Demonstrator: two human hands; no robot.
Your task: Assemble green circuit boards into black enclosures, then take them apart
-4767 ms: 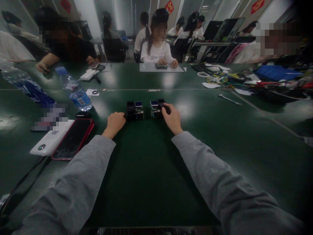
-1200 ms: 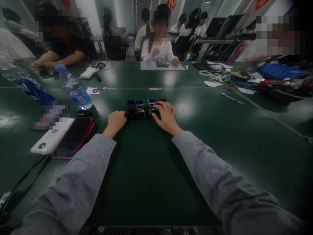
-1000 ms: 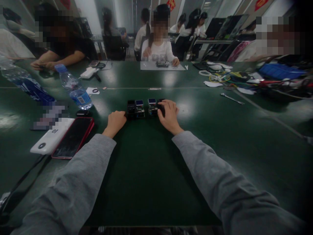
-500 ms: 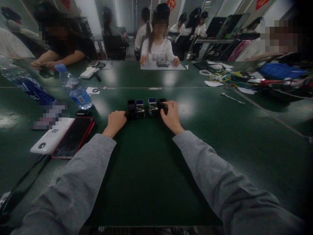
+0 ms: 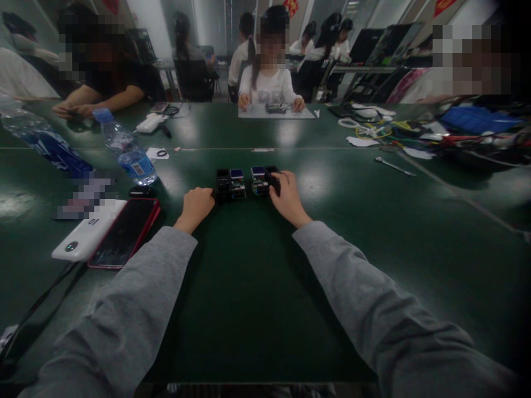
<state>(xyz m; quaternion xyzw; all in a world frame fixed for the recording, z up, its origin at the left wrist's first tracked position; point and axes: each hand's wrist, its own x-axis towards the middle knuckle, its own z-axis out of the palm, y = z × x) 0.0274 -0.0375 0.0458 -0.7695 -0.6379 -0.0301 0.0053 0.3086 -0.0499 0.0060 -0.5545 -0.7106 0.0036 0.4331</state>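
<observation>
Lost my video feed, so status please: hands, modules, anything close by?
Left hand touching left module pair. Right hand gripping right module pair. Red phone lies left, apart.

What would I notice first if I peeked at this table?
Right in the middle of the dark green table, two small electronic gadgets sit side by side: the left hand rests against the left gadget, and the right hand grips the right gadget. Off to the left lie a red-edged phone, a white power bank and a water bottle.
</observation>
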